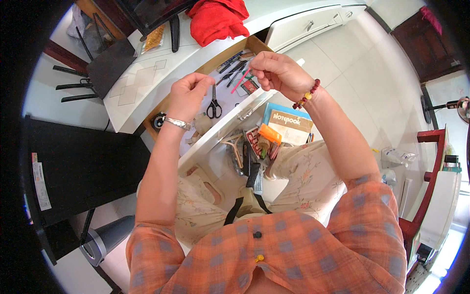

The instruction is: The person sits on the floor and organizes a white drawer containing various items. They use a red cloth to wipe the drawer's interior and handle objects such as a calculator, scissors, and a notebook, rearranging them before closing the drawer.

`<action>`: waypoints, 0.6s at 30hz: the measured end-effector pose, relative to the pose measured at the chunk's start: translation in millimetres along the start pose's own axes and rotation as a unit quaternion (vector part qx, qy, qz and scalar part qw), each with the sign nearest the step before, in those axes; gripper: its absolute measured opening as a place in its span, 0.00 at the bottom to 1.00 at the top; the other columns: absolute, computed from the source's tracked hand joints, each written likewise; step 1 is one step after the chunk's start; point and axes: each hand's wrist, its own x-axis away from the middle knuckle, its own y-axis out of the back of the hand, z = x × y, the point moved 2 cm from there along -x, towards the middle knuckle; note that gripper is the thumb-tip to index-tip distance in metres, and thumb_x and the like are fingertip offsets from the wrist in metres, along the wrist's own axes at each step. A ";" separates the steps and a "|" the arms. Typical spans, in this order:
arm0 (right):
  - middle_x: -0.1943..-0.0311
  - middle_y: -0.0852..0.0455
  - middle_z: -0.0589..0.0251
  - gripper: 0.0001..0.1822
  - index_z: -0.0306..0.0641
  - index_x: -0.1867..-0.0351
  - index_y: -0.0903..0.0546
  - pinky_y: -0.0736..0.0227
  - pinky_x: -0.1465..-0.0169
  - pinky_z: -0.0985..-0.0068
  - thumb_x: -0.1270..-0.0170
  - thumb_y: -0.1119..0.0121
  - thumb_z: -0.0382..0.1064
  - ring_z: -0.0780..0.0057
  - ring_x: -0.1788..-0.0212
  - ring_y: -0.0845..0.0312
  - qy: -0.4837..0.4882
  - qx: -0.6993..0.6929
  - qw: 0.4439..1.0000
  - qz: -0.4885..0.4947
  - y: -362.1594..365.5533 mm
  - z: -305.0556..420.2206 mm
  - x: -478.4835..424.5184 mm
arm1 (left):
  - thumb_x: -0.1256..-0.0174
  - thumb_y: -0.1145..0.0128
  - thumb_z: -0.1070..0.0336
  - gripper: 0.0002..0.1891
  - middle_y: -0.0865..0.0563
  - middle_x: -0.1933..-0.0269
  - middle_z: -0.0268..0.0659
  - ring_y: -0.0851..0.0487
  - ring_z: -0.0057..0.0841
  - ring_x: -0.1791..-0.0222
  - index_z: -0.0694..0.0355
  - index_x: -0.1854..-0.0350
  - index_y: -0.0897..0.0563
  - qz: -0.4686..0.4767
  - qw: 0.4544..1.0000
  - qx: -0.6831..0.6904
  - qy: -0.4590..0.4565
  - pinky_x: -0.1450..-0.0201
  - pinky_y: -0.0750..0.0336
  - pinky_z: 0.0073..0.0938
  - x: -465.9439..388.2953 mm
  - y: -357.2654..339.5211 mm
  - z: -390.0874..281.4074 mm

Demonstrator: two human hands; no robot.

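Observation:
My left hand (pixel 191 93) and my right hand (pixel 275 70) are raised over an open drawer (pixel 229 99). A thin pale strand (pixel 232 72), perhaps thread or cord, runs between their pinched fingertips. Its exact kind is too fine to tell. Below my left fingertips, black-handled scissors (pixel 214 109) lie on the drawer's pale bottom. Several pens (pixel 235 71), a pink stick (pixel 240 81) and a red card (pixel 250 87) lie under and beside my right hand. A roll of clear tape (pixel 202 123) and a black roll (pixel 159 119) sit at the drawer's near left end.
A red cloth (pixel 220 22) and a screen's black stand (pixel 174 33) rest on the white desktop (pixel 165 66). Below the drawer are a notebook (pixel 290 125), an orange packet (pixel 270 133) and a brush (pixel 263 143). At left stand a router (pixel 110 66) and a black panel (pixel 88 165).

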 end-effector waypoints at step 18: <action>0.76 0.25 0.70 0.07 0.39 0.69 0.25 0.36 0.71 0.85 0.36 0.44 0.39 0.85 0.75 0.33 0.001 0.054 0.998 0.040 -31.1 -12.4 -2.3 | 0.33 0.45 0.66 0.11 0.16 0.62 0.35 0.18 0.20 0.69 0.65 0.52 0.20 0.142 0.933 0.305 0.130 0.62 0.21 0.21 22.1 -25.9 -13.8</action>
